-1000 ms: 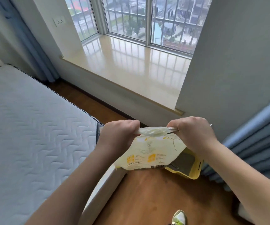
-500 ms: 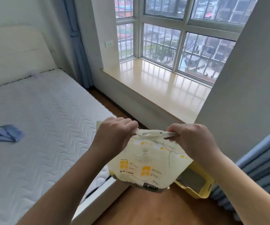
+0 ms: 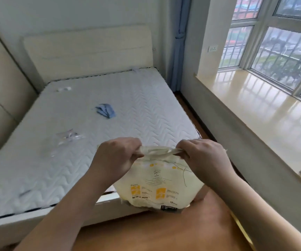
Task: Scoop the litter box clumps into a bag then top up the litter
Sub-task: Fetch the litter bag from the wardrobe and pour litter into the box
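Nearest the camera, the left hand [image 3: 118, 156] and the right hand [image 3: 203, 156] each have their fingers curled tight round the top edge of a pale yellow litter bag [image 3: 157, 185], one at either end of its bunched mouth, and the bag hangs between them above the wood floor [image 3: 146, 232], just in front of the foot of the bed. The film looks soft and crinkly, with creases running down from the right-hand grip, and the lower part bulges, so it probably carries a fair weight of loose grains that will shift and slump when tilted. A smooth plastic skin like this may slip, so the sensible hold is where it is now, on the gathered top seam with both hands; for pouring, one hand under the bottom corner would likely steady it better. The seam should be pulled apart gently, since a sudden tear could spill litter. The litter box itself is not in view. Further off, the mattress [image 3: 128, 109] carries a folded blue cloth [image 3: 106, 110] and some clear plastic wrap [image 3: 68, 136]; beyond lie the headboard [image 3: 88, 51] and, to the right, the window ledge [image 3: 263, 109].
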